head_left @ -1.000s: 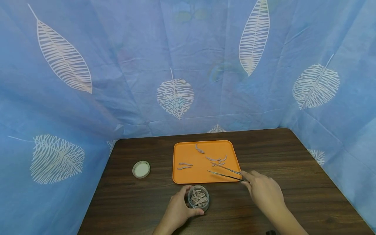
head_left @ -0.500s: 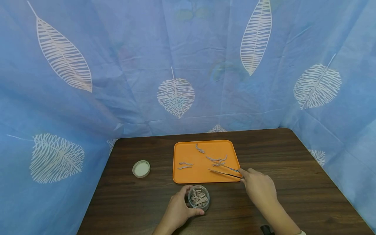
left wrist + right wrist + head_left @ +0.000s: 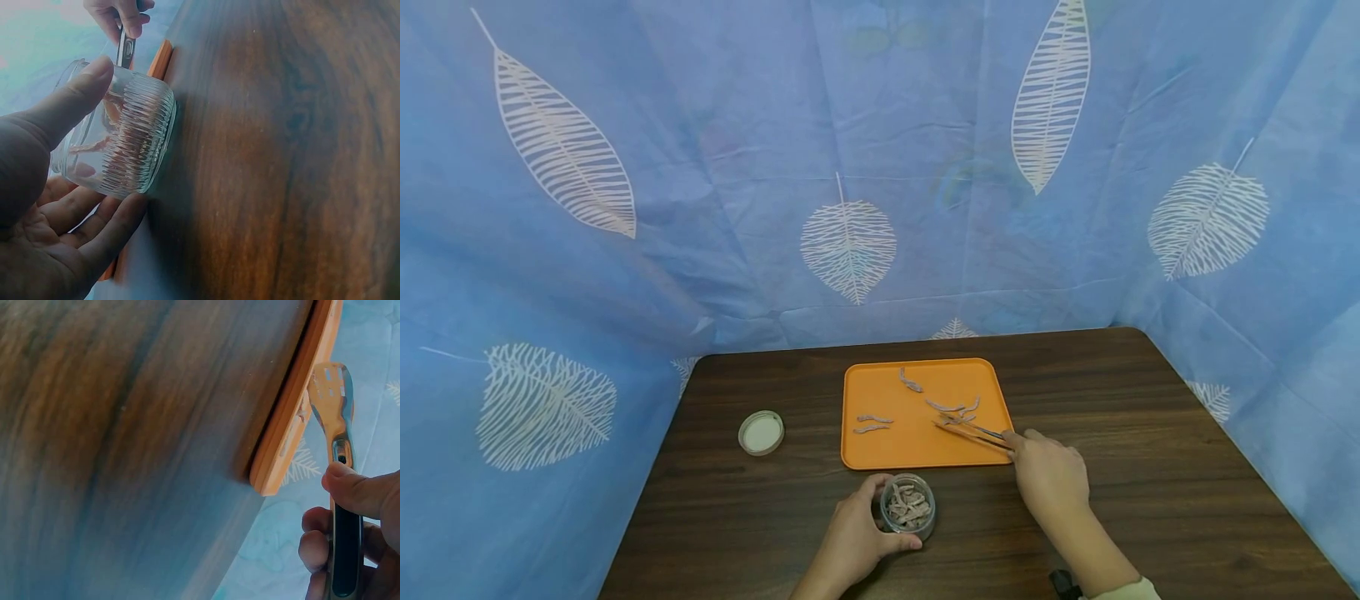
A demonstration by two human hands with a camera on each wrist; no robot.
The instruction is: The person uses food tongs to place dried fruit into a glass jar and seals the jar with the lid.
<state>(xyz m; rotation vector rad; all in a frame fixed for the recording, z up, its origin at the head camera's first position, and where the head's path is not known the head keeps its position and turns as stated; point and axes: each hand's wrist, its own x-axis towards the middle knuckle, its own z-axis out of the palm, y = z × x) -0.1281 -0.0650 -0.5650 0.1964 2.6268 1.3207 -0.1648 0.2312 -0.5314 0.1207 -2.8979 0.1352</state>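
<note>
In the head view my left hand [image 3: 857, 537] holds a clear glass jar [image 3: 140, 137], thumb on one side and fingers on the other. Greyish-brown dried strips [image 3: 907, 505] fill the uncovered jar, which stands on the table before the tray. My right hand [image 3: 1051, 473] grips metal tongs with a dark handle [image 3: 347, 550]. Their slotted tips reach over the right part of an orange tray [image 3: 891, 452], slightly apart, close to a cluster of strips [image 3: 951, 407]. Whether the tips touch a strip I cannot tell. More strips [image 3: 872, 418] lie at the tray's left, and another [image 3: 912, 384] near its back.
A round lid [image 3: 762, 433] with a pale inside lies on the dark wooden table [image 3: 715, 500], left of the tray. Blue leaf-print cloth [image 3: 737, 167] hangs behind the table and along both sides.
My right hand has moved a little left towards the tray, and the tongs' tips have drawn closer together. The left hand and jar have stayed in place.
</note>
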